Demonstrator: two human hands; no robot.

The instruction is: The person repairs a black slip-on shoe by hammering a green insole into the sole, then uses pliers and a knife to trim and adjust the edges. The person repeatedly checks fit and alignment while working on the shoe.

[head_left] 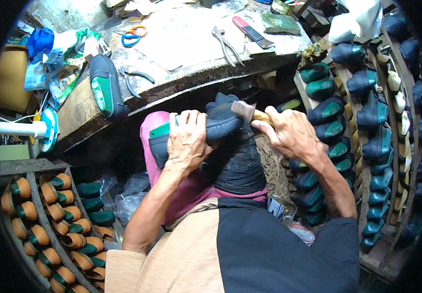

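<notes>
My left hand (187,136) is wrapped round a black shoe (223,128) with a green last inside, holding it over my lap with its toe pointing right. In my right hand (291,133) is a hammer (245,111) with a wooden handle; its blurred head is at the shoe's toe, and I cannot tell whether they touch. Beneath the shoe, a dark wrapped pad (238,168) covers one thigh, next to the pink cloth (184,198) on my legs.
The worn bench (186,53) ahead carries pincers (227,46), a red-handled blade (252,32), orange-blue scissors (133,35), pliers (135,82) and another black shoe (106,85). Racks of black-green shoes (328,110) stand right, tan-green shoes (50,234) lower left.
</notes>
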